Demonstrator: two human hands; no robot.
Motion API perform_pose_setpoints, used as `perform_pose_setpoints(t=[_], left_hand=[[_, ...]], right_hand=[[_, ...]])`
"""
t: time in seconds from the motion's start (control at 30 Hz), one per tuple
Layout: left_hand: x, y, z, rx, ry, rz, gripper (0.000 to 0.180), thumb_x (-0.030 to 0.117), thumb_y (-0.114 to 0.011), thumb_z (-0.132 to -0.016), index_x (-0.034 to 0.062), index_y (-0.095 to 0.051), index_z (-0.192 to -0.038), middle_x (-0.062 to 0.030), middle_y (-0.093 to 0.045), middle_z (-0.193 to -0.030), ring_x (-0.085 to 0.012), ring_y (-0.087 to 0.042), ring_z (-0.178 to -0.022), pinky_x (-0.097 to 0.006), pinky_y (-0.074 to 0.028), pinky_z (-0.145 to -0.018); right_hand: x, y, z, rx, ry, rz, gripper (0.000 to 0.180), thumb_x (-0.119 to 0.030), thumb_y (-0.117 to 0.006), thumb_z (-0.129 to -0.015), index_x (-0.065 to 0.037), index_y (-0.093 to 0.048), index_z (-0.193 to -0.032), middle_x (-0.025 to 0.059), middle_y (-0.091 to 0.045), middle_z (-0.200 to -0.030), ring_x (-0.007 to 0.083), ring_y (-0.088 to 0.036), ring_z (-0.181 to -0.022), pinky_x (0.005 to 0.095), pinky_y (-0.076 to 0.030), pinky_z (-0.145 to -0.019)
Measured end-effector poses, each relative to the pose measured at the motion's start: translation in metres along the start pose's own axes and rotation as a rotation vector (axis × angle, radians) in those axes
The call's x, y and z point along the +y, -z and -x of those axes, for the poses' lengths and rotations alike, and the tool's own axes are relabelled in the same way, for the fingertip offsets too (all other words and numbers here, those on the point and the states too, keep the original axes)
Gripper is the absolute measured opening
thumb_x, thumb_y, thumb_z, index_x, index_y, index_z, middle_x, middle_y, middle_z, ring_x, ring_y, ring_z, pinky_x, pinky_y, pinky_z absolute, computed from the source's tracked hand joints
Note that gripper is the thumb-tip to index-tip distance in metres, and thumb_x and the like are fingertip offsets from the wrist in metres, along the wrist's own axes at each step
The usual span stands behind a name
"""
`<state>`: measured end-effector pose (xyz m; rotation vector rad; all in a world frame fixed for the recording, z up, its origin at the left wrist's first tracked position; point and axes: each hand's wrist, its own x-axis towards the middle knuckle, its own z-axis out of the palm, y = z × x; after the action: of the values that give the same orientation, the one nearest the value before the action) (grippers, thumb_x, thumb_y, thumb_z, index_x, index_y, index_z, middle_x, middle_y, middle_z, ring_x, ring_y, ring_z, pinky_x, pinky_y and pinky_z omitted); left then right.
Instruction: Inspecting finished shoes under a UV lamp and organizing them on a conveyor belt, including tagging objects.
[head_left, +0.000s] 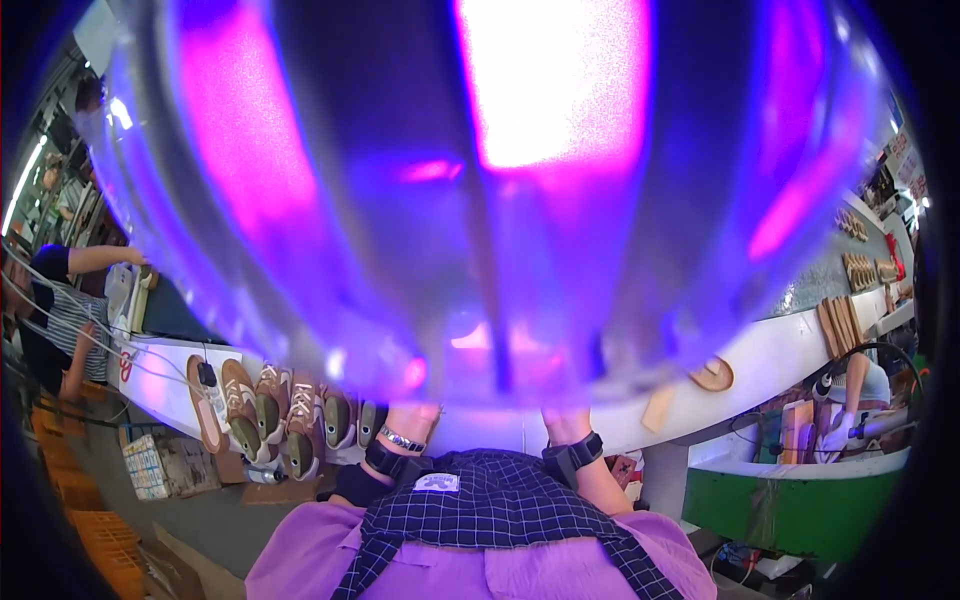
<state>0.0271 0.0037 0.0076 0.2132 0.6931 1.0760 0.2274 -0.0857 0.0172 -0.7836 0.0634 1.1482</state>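
Note:
A big, blurred, see-through dome or cover glowing purple and pink [400,250] fills the upper middle, close to the camera. Behind its lower rim my left hand [414,414] reaches over the white table [480,432]; only its heel and wrist show. My right hand [567,421] enters the same way, a little to the right. The fingers of both are hidden, so I cannot tell what they hold. Just left of my left hand stands a row of brown sneakers [302,415] with green lasts [268,440] in them.
A pale sole [204,405] lies at the row's left end. To the right are a tan rimmed sole [714,376] and a flat tan piece [657,410]. People work at far left [75,310] and far right [862,385], near a green-sided bench [790,510]. Orange crates [105,540] stand lower left.

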Motion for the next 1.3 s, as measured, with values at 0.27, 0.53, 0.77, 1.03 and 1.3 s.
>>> perform_pose_setpoints(t=[0.27,0.53,0.77,1.03,1.3], left_hand=[[0.012,-0.005,0.010,-0.086,-0.027,-0.038,0.036,0.029,-0.056,-0.088,0.0067,-0.053,-0.116,-0.0053,-0.062,-0.108,-0.0178,-0.059,-0.100,-0.034,-0.049,-0.086],[0.018,-0.013,0.014,-0.096,-0.151,-0.162,0.033,0.024,-0.057,-0.088,0.0057,-0.053,-0.116,-0.0048,-0.062,-0.107,-0.0170,-0.060,-0.099,-0.033,-0.048,-0.089],[0.008,-0.007,0.014,-0.080,0.012,-0.025,0.028,0.024,-0.060,-0.084,0.0047,-0.060,-0.104,-0.0055,-0.064,-0.101,-0.0190,-0.061,-0.094,-0.035,-0.049,-0.085],[0.015,0.022,0.007,-0.153,0.209,0.112,0.047,0.036,-0.051,-0.085,0.0037,-0.053,-0.119,-0.0108,-0.061,-0.112,-0.0243,-0.058,-0.102,-0.038,-0.046,-0.092],[0.031,0.047,0.012,-0.002,0.034,0.043,0.044,0.034,-0.051,-0.085,0.0032,-0.054,-0.116,-0.0098,-0.062,-0.110,-0.0229,-0.059,-0.101,-0.035,-0.046,-0.091]], right_hand=[[-0.013,-0.005,0.007,-0.067,0.047,0.141,0.037,-0.017,-0.057,-0.089,-0.001,-0.047,-0.122,0.0101,-0.058,-0.112,0.0217,-0.059,-0.103,0.0394,-0.049,-0.090],[-0.022,-0.016,0.008,-0.103,0.088,0.193,0.035,-0.018,-0.059,-0.087,-0.004,-0.052,-0.118,0.0059,-0.059,-0.111,0.0192,-0.060,-0.096,0.0383,-0.047,-0.090],[-0.041,0.020,0.003,-0.153,0.019,0.064,0.032,-0.020,-0.056,-0.086,-0.001,-0.056,-0.112,0.0087,-0.063,-0.103,0.0207,-0.061,-0.092,0.0351,-0.047,-0.088],[-0.086,0.166,0.005,0.076,-0.159,0.143,0.054,-0.036,-0.042,-0.085,0.002,-0.050,-0.122,0.0214,-0.058,-0.112,0.0362,-0.060,-0.097,0.0494,-0.049,-0.086],[-0.078,0.065,-0.005,0.203,0.452,0.917,0.040,-0.011,-0.058,-0.081,0.004,-0.051,-0.118,0.0110,-0.055,-0.111,0.0194,-0.053,-0.104,0.0318,-0.043,-0.089]])
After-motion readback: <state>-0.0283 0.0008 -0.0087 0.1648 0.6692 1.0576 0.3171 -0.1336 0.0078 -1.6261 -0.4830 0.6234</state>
